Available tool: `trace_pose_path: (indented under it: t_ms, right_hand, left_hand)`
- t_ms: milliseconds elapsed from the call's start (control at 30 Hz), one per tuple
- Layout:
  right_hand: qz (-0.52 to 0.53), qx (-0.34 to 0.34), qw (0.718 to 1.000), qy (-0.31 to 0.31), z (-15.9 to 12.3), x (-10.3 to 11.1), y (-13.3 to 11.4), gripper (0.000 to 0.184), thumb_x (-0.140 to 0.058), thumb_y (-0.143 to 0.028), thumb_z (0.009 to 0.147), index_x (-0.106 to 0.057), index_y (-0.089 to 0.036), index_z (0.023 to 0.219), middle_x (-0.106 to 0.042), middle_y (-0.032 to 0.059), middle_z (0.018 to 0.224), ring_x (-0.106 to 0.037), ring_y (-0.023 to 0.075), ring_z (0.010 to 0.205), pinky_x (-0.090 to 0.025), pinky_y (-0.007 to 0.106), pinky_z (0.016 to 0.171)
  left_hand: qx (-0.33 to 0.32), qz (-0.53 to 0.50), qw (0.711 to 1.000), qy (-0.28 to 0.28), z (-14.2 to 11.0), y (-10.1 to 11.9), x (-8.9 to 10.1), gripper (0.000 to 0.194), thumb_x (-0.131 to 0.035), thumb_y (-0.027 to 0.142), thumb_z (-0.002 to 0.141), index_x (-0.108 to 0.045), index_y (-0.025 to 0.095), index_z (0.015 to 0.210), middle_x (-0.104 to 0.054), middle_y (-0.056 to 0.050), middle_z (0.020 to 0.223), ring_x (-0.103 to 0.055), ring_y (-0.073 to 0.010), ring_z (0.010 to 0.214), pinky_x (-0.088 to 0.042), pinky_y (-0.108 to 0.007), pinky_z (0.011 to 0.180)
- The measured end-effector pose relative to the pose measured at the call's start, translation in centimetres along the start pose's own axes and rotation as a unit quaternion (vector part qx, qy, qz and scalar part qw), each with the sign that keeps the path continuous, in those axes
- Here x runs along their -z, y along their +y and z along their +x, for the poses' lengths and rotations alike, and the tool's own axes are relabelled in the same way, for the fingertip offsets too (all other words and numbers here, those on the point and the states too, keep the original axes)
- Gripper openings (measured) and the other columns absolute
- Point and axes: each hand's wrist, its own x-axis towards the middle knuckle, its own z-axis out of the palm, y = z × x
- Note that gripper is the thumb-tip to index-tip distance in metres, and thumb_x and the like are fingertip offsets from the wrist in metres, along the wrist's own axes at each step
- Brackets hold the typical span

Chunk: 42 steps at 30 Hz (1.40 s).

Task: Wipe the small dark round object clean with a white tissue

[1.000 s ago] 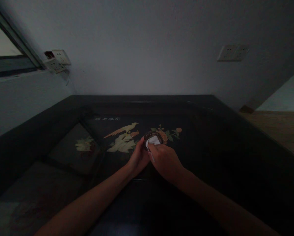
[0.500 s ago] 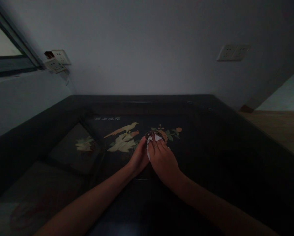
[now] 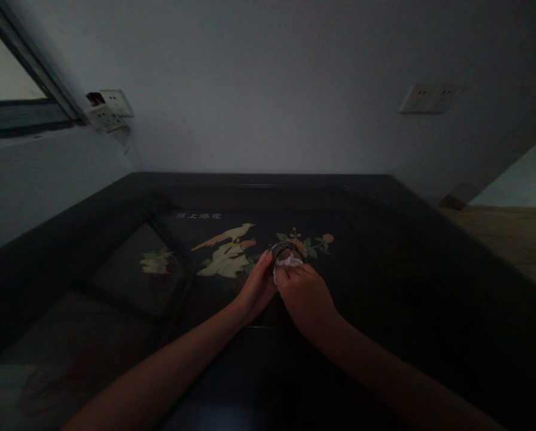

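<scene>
My left hand is wrapped round the left side of a small round vessel with a dark, shiny rim. Its mouth faces me, and the light is too dim to tell its exact kind. A crumpled white tissue lies at the vessel's opening, pinched in the fingers of my right hand. My hands are close together over a black table, and my fingers and wrists hide the lower part of the vessel.
Inlaid in the tabletop are a pale bird on a rock, orange flowers with green leaves and white lettering. A wall stands behind the table, with sockets on the left and right. Wooden floor shows at right.
My right hand has drawn slightly down and back towards me, its fingers curling from flat over the tissue into a pinch. More of the vessel's rim and opening now shows.
</scene>
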Motion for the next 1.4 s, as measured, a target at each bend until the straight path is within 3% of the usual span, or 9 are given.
trace_pose_path:
  t_ms: [100, 200, 300, 400, 667, 967, 1200, 1400]
  right_hand:
    - [0.054, 0.009, 0.998, 0.012, 0.1, 0.0, 0.4, 0.021, -0.045, -0.006, 0.087, -0.063, -0.012, 0.096, -0.071, 0.0108, 0.086, -0.067, 0.0188, 0.080, -0.051, 0.030, 0.080]
    - [0.088, 0.040, 0.993, 0.063, 0.1, -0.8, 0.4, 0.025, -0.043, -0.007, 0.089, -0.061, -0.011, 0.105, -0.071, 0.0126, 0.100, -0.066, 0.0182, 0.094, -0.049, 0.030, 0.088]
    - [0.056, 0.081, 0.988, 0.116, 0.0, -2.1, 0.1, 0.033, -0.042, -0.006, 0.088, -0.055, -0.003, 0.119, -0.063, 0.0199, 0.119, -0.059, 0.0218, 0.112, -0.043, 0.036, 0.101]
    - [-0.011, 0.067, 0.986, 0.149, -0.2, -3.0, -0.4, 0.038, -0.042, -0.006, 0.088, -0.052, 0.003, 0.124, -0.056, 0.0251, 0.127, -0.053, 0.0263, 0.121, -0.040, 0.041, 0.105]
    - [-0.089, -0.007, 0.986, 0.140, -0.7, -2.9, -1.0, 0.042, -0.040, -0.005, 0.087, -0.049, 0.007, 0.126, -0.055, 0.0296, 0.125, -0.057, 0.0296, 0.117, -0.046, 0.041, 0.099]
    - [-0.042, 0.009, 0.993, 0.112, -0.5, -2.0, -0.7, 0.035, -0.044, -0.004, 0.084, -0.059, 0.001, 0.116, -0.067, 0.0241, 0.109, -0.065, 0.0263, 0.102, -0.051, 0.039, 0.093]
    - [0.001, 0.050, 0.986, 0.156, -0.2, -2.9, -0.4, 0.038, -0.040, -0.003, 0.085, -0.057, 0.000, 0.119, -0.063, 0.0207, 0.120, -0.058, 0.0237, 0.115, -0.044, 0.037, 0.102]
    - [-0.030, 0.028, 0.987, 0.153, -0.3, -3.3, -0.5, 0.040, -0.040, -0.007, 0.086, -0.052, 0.004, 0.123, -0.054, 0.0274, 0.128, -0.049, 0.0277, 0.125, -0.039, 0.043, 0.107]
  left_hand:
    - [0.009, -0.008, 1.000, -0.004, 0.2, 0.1, 0.1, 0.027, -0.058, 0.037, 0.083, -0.066, 0.015, 0.097, -0.069, -0.006, 0.099, -0.061, -0.0197, 0.103, -0.042, -0.030, 0.097]
    - [0.028, -0.030, 0.999, 0.002, 0.3, 0.2, 0.2, 0.031, -0.053, 0.039, 0.086, -0.068, 0.012, 0.090, -0.070, -0.007, 0.089, -0.063, -0.0191, 0.097, -0.042, -0.029, 0.096]
    - [0.047, -0.054, 0.997, 0.030, 0.3, 0.5, 0.3, 0.031, -0.052, 0.039, 0.086, -0.068, 0.012, 0.087, -0.070, -0.006, 0.081, -0.064, -0.0180, 0.094, -0.042, -0.027, 0.097]
    - [0.061, -0.063, 0.995, 0.042, 0.2, 0.5, 0.2, 0.031, -0.051, 0.037, 0.088, -0.068, 0.012, 0.090, -0.071, -0.006, 0.085, -0.063, -0.0181, 0.098, -0.040, -0.028, 0.100]
    - [0.043, -0.054, 0.996, 0.049, 0.2, 0.1, -0.4, 0.029, -0.047, 0.032, 0.091, -0.069, 0.013, 0.093, -0.071, -0.006, 0.094, -0.061, -0.0170, 0.106, -0.036, -0.028, 0.104]
    - [0.048, -0.052, 0.996, 0.050, 0.2, 0.2, -0.1, 0.026, -0.052, 0.032, 0.088, -0.069, 0.013, 0.089, -0.071, -0.005, 0.082, -0.065, -0.0170, 0.094, -0.043, -0.028, 0.097]
    - [0.064, -0.084, 0.991, 0.081, 0.4, 0.3, 0.2, 0.030, -0.048, 0.033, 0.090, -0.069, 0.012, 0.093, -0.070, -0.003, 0.075, -0.066, -0.0137, 0.081, -0.044, -0.023, 0.092]
    - [0.072, -0.073, 0.993, 0.053, 0.3, 0.2, 0.1, 0.033, -0.046, 0.034, 0.090, -0.067, 0.012, 0.104, -0.071, -0.007, 0.094, -0.063, -0.0170, 0.099, -0.039, -0.027, 0.100]
